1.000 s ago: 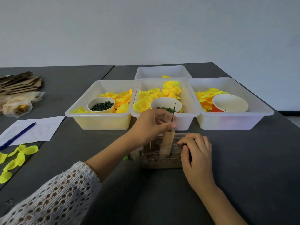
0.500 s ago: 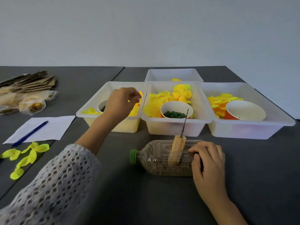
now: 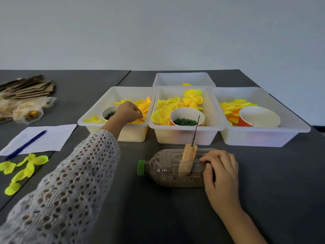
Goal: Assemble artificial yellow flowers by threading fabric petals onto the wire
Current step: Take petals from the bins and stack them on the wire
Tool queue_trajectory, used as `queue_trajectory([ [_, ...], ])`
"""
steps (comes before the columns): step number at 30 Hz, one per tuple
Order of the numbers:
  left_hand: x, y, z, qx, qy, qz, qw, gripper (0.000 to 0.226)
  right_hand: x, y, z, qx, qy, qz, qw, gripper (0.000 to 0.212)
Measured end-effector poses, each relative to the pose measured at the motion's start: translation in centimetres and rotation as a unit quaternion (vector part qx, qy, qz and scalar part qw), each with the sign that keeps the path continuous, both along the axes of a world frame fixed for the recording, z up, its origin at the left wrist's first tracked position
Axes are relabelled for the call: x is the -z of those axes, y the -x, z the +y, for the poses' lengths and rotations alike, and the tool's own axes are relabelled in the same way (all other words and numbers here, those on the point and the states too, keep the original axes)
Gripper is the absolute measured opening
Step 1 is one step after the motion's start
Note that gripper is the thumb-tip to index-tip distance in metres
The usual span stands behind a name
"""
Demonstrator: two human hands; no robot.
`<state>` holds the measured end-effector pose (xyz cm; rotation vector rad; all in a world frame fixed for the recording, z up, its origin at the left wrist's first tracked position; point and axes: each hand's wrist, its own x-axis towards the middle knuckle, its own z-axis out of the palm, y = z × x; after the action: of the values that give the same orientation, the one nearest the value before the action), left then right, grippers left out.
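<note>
Nearest, my right hand [image 3: 220, 170] curls its fingers around the clear plastic bottle [image 3: 168, 170] lying sideways on the tabletop [image 3: 263, 191], green cap leftward. From its wooden block [image 3: 188, 162] the thin dark wire [image 3: 196, 129] points upward, tilted slightly right. Farther off, my left hand [image 3: 128, 112] has dipped deeper into the left white bin [image 3: 133, 134], pinching yellow fabric petals [image 3: 143, 107].

- Four white plastic bins [image 3: 133, 132] — three in a row, one behind
- Three paper cups [image 3: 259, 116]
- One plastic bottle [image 3: 165, 171]
- One wooden block [image 3: 188, 159]
- One wire [image 3: 196, 129]
- One pen [image 3: 26, 144]
- One lined sheet [image 3: 51, 138]
- Two hands [image 3: 221, 175]
</note>
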<state>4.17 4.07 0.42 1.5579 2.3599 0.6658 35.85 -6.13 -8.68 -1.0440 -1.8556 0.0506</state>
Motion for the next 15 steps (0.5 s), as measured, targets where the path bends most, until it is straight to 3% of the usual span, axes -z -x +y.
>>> queue_trajectory([
  [4,-0.6,0.2,-0.8,-0.035,-0.127,-0.086,0.988,0.025,0.0,0.0,0.0,-0.003,0.0,0.006,1.0,0.024],
  [8,-2.5,-0.4,-1.8,-0.023,-0.264,-0.157,0.951,0.032,0.0,0.0,0.0,-0.005,0.003,0.005,1.0,0.024],
  [11,-4.5,-2.1,-2.2,0.027,-0.297,-0.208,0.931,0.038,0.0,-0.1,0.0,-0.003,0.002,0.0,1.0,0.024],
  [15,-6.8,-6.2,-3.2,0.101,-0.274,-0.278,0.915,0.042,0.1,0.0,0.0,0.002,0.004,0.005,1.0,0.024],
])
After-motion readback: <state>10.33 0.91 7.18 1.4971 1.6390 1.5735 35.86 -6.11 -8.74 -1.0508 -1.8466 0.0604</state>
